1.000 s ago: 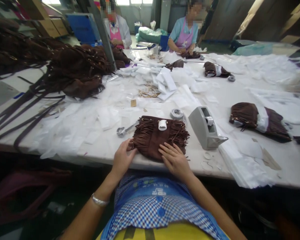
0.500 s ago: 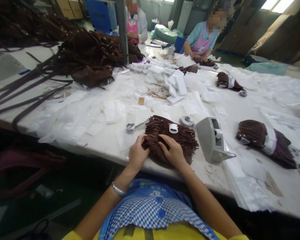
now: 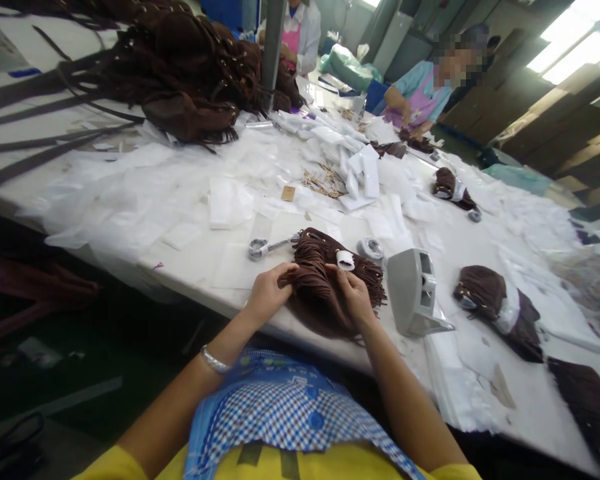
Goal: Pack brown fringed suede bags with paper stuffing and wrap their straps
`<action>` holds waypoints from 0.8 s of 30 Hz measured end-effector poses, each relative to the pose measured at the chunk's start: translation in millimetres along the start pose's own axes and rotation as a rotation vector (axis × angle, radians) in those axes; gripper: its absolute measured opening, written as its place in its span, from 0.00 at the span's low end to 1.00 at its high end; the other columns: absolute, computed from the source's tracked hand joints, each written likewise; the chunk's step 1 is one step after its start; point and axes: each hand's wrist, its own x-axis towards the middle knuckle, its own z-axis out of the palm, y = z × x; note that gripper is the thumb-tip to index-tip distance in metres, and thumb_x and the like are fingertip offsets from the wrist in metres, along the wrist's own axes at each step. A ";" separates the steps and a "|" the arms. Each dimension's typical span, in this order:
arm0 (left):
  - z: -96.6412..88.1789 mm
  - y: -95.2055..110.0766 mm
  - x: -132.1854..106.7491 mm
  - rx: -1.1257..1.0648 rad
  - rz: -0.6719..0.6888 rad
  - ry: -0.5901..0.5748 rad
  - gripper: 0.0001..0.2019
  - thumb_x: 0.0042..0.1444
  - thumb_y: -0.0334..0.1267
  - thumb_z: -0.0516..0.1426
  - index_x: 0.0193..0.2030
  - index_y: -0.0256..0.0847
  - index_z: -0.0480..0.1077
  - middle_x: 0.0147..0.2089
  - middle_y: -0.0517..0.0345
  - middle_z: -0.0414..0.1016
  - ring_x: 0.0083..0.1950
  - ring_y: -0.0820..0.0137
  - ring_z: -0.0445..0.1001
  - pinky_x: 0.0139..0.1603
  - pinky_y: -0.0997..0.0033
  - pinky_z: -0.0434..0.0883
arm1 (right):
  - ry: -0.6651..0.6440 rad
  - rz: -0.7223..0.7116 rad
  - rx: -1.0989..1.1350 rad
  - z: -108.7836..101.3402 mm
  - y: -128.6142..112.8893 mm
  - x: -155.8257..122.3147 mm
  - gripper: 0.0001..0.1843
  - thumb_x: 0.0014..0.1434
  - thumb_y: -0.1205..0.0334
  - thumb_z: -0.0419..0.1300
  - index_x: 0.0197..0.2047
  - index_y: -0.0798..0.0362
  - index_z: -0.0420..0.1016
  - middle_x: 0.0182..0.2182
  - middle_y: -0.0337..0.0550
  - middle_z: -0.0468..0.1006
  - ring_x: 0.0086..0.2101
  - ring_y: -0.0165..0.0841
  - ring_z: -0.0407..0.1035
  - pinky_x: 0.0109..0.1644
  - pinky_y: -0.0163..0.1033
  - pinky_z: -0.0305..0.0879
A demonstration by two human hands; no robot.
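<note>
A small brown suede bag with fringe lies at the near edge of the white table, a white wrapped clasp on its front. My left hand pinches the fringe at the bag's left side, fingers closed. On the right side my right hand grips the fringe just below the clasp, fingers curled into the strands. Both hands bunch the fringe together.
A grey tape dispenser stands right of the bag, a tape roll behind it, a metal tool to the left. Wrapped brown bags lie right; a brown pile far left. Two people work at the far end.
My hands went from resting flat on the bag's lower edge to gripping and gathering its fringe higher up. The view has swung left and tilted.
</note>
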 end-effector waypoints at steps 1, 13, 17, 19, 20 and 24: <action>1.1 3.5 -0.5 0.123 0.053 0.051 0.18 0.51 0.27 0.58 0.49 0.40 0.71 0.52 0.52 0.76 0.54 0.63 0.75 0.57 0.60 0.72 | 0.005 -0.014 -0.030 0.9 -0.6 -0.8 0.22 0.66 0.45 0.54 0.51 0.49 0.80 0.50 0.43 0.81 0.53 0.42 0.73 0.62 0.49 0.64; -73.6 10.4 -58.5 0.761 0.096 -0.021 0.09 0.56 0.27 0.52 0.33 0.42 0.70 0.32 0.61 0.69 0.34 0.70 0.70 0.37 0.71 0.66 | -0.097 -0.375 -0.562 12.3 -3.0 -15.0 0.18 0.67 0.56 0.56 0.57 0.48 0.75 0.52 0.44 0.78 0.53 0.38 0.72 0.61 0.43 0.66; -87.2 53.2 -66.2 0.887 0.017 -0.126 0.23 0.57 0.34 0.57 0.60 0.50 0.66 0.45 0.60 0.75 0.41 0.67 0.76 0.37 0.70 0.70 | -0.070 -0.440 -0.713 19.5 -2.8 -16.4 0.17 0.68 0.59 0.53 0.57 0.49 0.75 0.54 0.46 0.77 0.54 0.38 0.70 0.61 0.45 0.66; -69.7 76.3 -59.7 0.884 0.097 -0.091 0.24 0.59 0.36 0.58 0.62 0.51 0.63 0.49 0.59 0.76 0.46 0.65 0.76 0.43 0.68 0.72 | -0.057 -0.458 -0.768 22.9 -3.2 -18.6 0.18 0.69 0.60 0.52 0.58 0.50 0.74 0.54 0.47 0.77 0.54 0.39 0.70 0.62 0.45 0.65; -57.0 83.6 -54.8 0.855 0.161 -0.062 0.20 0.60 0.37 0.57 0.60 0.50 0.66 0.49 0.59 0.77 0.48 0.65 0.76 0.47 0.67 0.72 | -0.052 -0.464 -0.787 24.0 -3.3 -19.7 0.18 0.69 0.60 0.51 0.58 0.50 0.74 0.54 0.47 0.77 0.54 0.39 0.70 0.62 0.46 0.65; -11.4 73.5 -34.1 0.778 0.450 -0.310 0.09 0.60 0.39 0.59 0.47 0.45 0.73 0.55 0.53 0.75 0.58 0.62 0.71 0.61 0.60 0.67 | -0.049 -0.476 -0.806 23.4 -3.6 -22.2 0.19 0.69 0.61 0.51 0.59 0.51 0.73 0.54 0.49 0.77 0.53 0.39 0.71 0.60 0.46 0.66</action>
